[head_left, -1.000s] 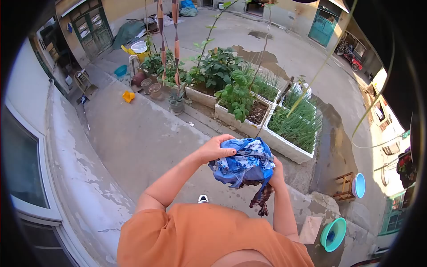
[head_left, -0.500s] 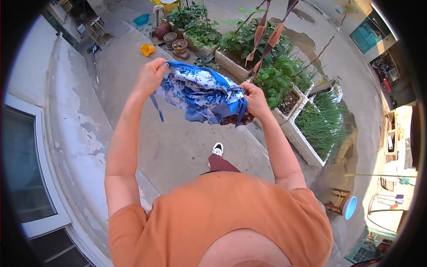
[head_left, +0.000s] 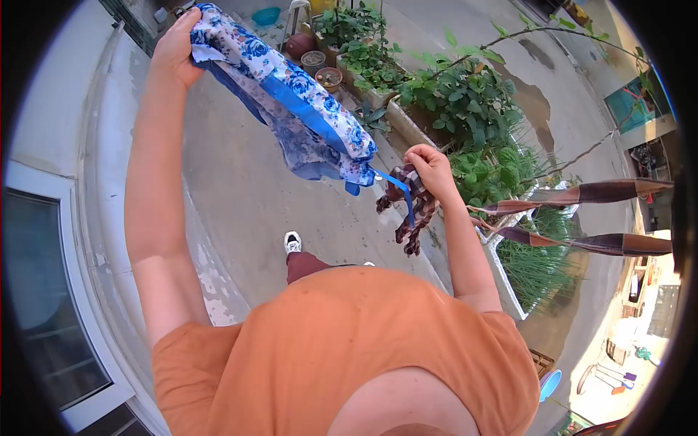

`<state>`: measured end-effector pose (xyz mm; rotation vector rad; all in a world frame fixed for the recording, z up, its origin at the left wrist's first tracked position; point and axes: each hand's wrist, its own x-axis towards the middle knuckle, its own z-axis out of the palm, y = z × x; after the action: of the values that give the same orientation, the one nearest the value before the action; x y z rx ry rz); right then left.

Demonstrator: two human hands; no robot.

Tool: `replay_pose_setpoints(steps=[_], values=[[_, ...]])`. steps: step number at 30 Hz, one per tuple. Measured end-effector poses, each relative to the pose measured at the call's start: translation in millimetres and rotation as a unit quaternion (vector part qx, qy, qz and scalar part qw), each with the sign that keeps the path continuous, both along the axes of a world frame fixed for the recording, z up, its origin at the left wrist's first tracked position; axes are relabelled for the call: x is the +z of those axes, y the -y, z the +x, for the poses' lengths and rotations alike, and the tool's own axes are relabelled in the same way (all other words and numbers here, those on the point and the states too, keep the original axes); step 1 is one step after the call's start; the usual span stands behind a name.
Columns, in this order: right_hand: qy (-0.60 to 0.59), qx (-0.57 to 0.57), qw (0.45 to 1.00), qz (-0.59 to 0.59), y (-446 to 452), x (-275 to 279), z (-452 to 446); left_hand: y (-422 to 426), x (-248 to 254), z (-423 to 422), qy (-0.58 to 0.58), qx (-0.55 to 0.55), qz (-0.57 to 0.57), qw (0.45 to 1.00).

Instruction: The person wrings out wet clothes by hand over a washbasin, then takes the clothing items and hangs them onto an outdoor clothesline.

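Observation:
My left hand (head_left: 177, 49) is raised at the upper left, its fingers closed on one end of a blue and white floral cloth (head_left: 291, 94). The cloth stretches diagonally down to the right, with a plain blue band along it. My right hand (head_left: 430, 171) is closed on a bunched dark checked cloth (head_left: 416, 211), which dangles below the fingers. A thin blue strap (head_left: 396, 182) runs from the floral cloth's lower end to the checked cloth by my right hand.
Planters with leafy plants (head_left: 472, 102) and a white box of thin green stalks (head_left: 534, 254) stand at the right. Two twisted brown strips (head_left: 603, 191) hang there. A window (head_left: 54, 283) is at the left, small pots (head_left: 329, 78) at the top.
The floral cloth has gone from a bunch to stretched out. My left hand has moved up and left; my right hand has moved right. The checked cloth now hangs separately below my right hand.

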<state>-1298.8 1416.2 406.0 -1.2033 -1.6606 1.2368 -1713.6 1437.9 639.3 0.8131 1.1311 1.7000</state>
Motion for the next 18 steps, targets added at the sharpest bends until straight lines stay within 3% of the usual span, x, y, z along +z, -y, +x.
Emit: replay_pose_setpoints(steps=[2, 3, 5, 8, 13, 18], values=[[0.015, -0.05, 0.999, -0.008, -18, 3, -12, -43, 13, -34, 0.037, -0.095, -0.004, 0.995], [0.033, -0.064, 0.997, -0.006, -21, 7, -15, -66, 12, -49, 0.05, -0.217, 0.029, 0.975], [0.077, -0.073, 0.994, 0.021, -28, 26, -38, -79, 33, -9, 0.093, -0.311, 0.102, 0.94], [0.1, -0.099, 0.99, 0.032, -39, 62, -81, -105, 63, 9, 0.09, -0.263, 0.097, 0.956], [0.132, -0.105, 0.985, 0.017, -70, 109, -152, -147, 91, 28, 0.079, -0.34, 0.063, 0.935], [0.165, -0.133, 0.975, 0.065, -111, 134, -210, -152, 108, 47, 0.068, -0.328, 0.136, 0.932]])
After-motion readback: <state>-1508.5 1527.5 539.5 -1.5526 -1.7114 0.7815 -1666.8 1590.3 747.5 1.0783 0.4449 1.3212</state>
